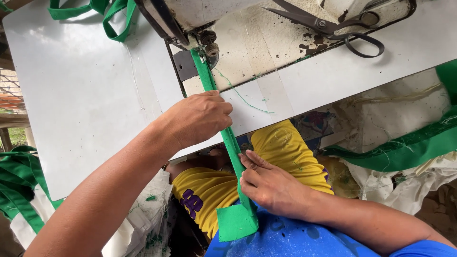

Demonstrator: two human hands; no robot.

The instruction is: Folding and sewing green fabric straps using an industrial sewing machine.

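Note:
A narrow green fabric strip (205, 71) runs from under the sewing machine's presser foot (208, 49) down across the white table (85, 95) to my lap, ending in a wider green flap (235, 221). My left hand (197, 119) rests on the strip at the table's front edge, fingers curled over it and pressing it down. My right hand (271, 183) pinches the strip lower down, above my yellow shorts (281, 147). A loose green thread (238, 93) trails across the table from the needle area.
Black scissors (328, 26) lie on the worn machine bed at the top right. Sewn green straps (102, 14) hang off the table's far edge. More green fabric (19, 185) is piled at the left and a green band on white cloth (409, 147) at the right.

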